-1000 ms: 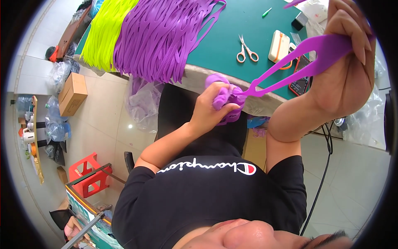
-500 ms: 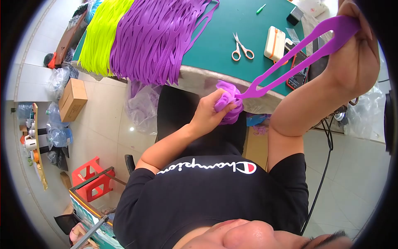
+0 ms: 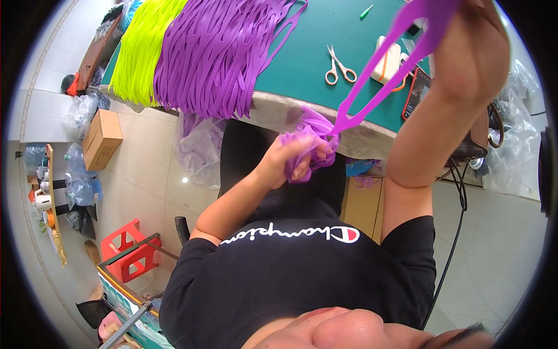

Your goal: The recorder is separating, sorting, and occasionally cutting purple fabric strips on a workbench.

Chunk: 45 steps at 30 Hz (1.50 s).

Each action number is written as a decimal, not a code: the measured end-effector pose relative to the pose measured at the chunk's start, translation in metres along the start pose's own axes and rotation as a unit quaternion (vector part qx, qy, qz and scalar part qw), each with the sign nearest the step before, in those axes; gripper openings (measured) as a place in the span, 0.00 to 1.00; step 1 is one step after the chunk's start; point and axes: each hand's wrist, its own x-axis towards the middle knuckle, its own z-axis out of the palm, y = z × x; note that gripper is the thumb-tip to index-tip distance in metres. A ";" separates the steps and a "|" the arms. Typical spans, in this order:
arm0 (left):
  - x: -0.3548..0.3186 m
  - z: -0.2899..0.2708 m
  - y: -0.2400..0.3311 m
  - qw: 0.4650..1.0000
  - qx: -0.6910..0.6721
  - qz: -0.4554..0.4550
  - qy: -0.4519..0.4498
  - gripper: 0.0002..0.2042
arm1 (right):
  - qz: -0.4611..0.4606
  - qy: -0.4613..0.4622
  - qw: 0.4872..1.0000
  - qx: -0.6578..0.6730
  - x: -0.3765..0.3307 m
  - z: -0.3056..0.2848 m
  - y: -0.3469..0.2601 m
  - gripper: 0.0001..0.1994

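A purple strap (image 3: pixel 383 93), seemingly not yet gathered in, stretches from the bundle (image 3: pixel 318 124) clutched in the curled fingers of the left hand (image 3: pixel 278 160); the right hand's (image 3: pixel 479 23) hold can't be told. Many more straps (image 3: pixel 212 55) lie on the tabletop (image 3: pixel 305 55).

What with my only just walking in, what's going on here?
A person holds a purple bunch in the left hand. From it, one purple strap runs up to the raised right hand at the picture's top edge, whose grip cannot be made out. On the green table lie a purple pile of straps, a yellow-green pile beside it, and scissors.
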 end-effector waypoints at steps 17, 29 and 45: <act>0.002 -0.071 -0.037 0.919 -0.340 -0.150 0.131 0.15 | 0.587 0.116 0.797 -0.086 -0.156 -0.009 0.064 0.31; -0.004 -0.041 -0.059 0.971 -0.029 -0.155 0.179 0.13 | 0.363 0.050 0.728 -0.580 -0.208 -0.031 0.013 0.29; -0.013 -0.027 -0.048 0.954 -0.201 -0.214 0.055 0.26 | 0.292 0.210 0.207 -0.910 -0.142 -0.178 0.049 0.17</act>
